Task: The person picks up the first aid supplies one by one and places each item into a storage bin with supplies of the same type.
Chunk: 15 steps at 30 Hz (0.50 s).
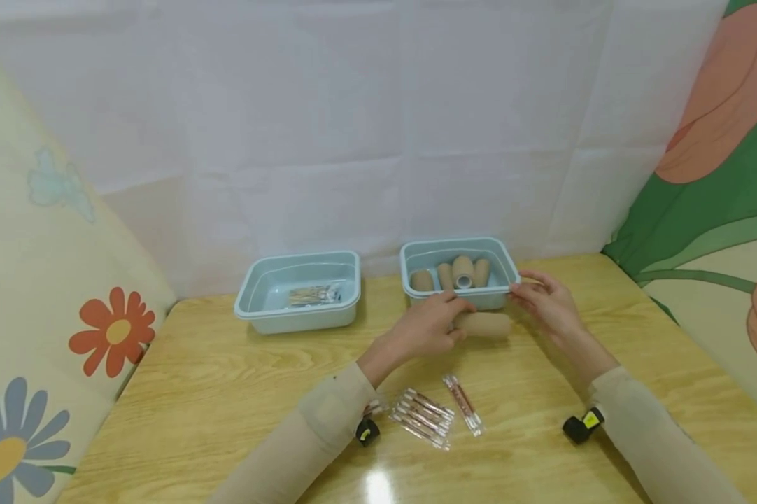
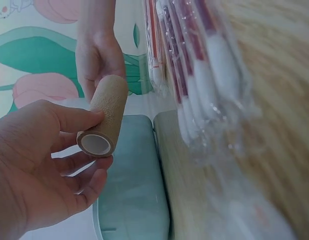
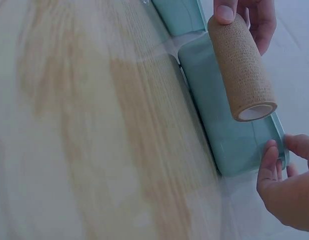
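Five tan bandage rolls are in sight: one bandage roll [image 1: 487, 325] in the left hand [image 1: 425, 323], and four other rolls [image 1: 463, 269] inside the right-hand bin [image 1: 492, 302]. The held one is a plain cylinder with a finely crinkled, cloth-like surface, and the wrist views show a white hollow core at its end. It is held in the air above the desk [image 1: 227, 392], just in front of that bin's near wall, lying sideways in the head view.

The left hand pinches the roll near one end, thumb on one side and bent fingers on the other. The right hand [image 1: 548, 304] is partly closed, its thumb and fingertips gripping the rim at the same bin's right corner.

There are two light blue bins; the left-hand bin [image 1: 303, 320] holds clear-wrapped thin sticks [image 1: 315, 295], too small to count. Nearer the person, one wrapped swab [image 1: 463, 406] lies apart, beside a cluster of wrapped swabs [image 1: 421, 420] with red-brown sticks and white tips; these overlap, so their exact number cannot be told. More wrapping is partly hidden by the left sleeve [image 1: 328, 413].
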### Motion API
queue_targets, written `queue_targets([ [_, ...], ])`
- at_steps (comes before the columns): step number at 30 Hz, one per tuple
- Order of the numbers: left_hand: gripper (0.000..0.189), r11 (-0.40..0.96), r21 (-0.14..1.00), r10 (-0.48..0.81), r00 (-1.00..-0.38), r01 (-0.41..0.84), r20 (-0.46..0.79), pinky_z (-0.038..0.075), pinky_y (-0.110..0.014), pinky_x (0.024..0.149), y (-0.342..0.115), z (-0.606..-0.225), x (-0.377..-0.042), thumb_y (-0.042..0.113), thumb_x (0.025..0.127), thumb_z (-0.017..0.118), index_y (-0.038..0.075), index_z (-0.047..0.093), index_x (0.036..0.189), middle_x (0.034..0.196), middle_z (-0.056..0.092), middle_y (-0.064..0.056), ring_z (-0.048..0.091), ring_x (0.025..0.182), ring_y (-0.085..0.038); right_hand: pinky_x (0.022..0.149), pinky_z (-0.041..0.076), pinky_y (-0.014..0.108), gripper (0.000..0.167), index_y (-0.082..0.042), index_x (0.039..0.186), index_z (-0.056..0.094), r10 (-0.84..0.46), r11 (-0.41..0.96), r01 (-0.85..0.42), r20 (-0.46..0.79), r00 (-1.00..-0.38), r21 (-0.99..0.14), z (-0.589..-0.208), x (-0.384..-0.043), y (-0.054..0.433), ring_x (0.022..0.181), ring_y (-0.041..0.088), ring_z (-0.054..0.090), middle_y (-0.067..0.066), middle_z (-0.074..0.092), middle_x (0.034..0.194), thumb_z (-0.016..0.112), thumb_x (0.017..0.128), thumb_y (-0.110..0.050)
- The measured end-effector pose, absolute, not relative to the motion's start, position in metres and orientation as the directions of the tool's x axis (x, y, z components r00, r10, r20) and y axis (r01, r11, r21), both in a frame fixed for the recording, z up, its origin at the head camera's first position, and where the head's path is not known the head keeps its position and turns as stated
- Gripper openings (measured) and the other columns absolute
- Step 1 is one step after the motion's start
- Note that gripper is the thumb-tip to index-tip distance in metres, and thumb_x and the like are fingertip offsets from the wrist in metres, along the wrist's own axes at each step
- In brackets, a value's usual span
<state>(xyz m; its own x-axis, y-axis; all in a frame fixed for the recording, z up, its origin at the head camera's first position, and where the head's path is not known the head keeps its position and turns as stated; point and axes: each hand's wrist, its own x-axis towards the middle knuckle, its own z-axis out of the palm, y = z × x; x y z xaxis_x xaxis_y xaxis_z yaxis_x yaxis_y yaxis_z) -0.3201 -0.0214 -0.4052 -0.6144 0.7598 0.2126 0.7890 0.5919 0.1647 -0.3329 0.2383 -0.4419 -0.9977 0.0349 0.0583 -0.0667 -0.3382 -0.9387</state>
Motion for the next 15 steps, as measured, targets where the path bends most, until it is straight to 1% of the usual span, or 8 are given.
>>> queue_targets([
  [5,0.043,0.594,0.161,0.755,-0.615,0.789,0.228,0.049,-0.034,0.091,-0.0206,-0.4057,-0.32,0.026,0.098,0.069,0.011,0.061,0.137,0.124,0.061,-0.006,0.059,0.106,-0.019,0.084,0.055,0.025,0.047,0.012,0.137,0.042,0.034,-0.358,-0.068,0.06,-0.998,-0.931,-0.4434,-0.3332,0.2381,0.083,0.014,0.07,0.006,0.069,0.092,0.065,0.097,0.004],
  [10,0.045,0.603,0.146,0.739,-0.618,0.784,0.269,0.05,-0.032,0.082,-0.0202,-0.4043,-0.3218,0.028,0.097,0.07,0.012,0.06,0.138,0.122,0.061,-0.006,0.058,0.097,-0.017,0.085,0.055,0.024,0.046,0.013,0.137,0.042,0.032,-0.376,-0.076,0.069,-0.997,-0.924,-0.4433,-0.3332,0.2381,0.085,0.015,0.071,0.007,0.069,0.093,0.064,0.098,0.005],
  [14,0.046,0.602,0.16,0.725,-0.619,0.782,0.303,0.05,-0.031,0.08,-0.0205,-0.4037,-0.323,0.029,0.098,0.07,0.013,0.059,0.139,0.122,0.061,-0.004,0.059,0.094,-0.016,0.085,0.055,0.024,0.045,0.012,0.138,0.043,0.043,-0.354,-0.074,0.063,-0.997,-0.932,-0.4423,-0.3329,0.2376,0.087,0.013,0.07,0.006,0.069,0.092,0.062,0.098,0.005],
  [15,0.046,0.597,0.169,0.721,-0.617,0.784,0.316,0.05,-0.031,0.081,-0.0206,-0.4038,-0.3232,0.03,0.097,0.07,0.013,0.059,0.139,0.122,0.061,-0.004,0.059,0.095,-0.016,0.084,0.055,0.023,0.045,0.012,0.139,0.043,0.047,-0.344,-0.072,0.059,-0.997,-0.936,-0.4423,-0.3329,0.2377,0.087,0.012,0.07,0.005,0.069,0.092,0.062,0.099,0.004],
])
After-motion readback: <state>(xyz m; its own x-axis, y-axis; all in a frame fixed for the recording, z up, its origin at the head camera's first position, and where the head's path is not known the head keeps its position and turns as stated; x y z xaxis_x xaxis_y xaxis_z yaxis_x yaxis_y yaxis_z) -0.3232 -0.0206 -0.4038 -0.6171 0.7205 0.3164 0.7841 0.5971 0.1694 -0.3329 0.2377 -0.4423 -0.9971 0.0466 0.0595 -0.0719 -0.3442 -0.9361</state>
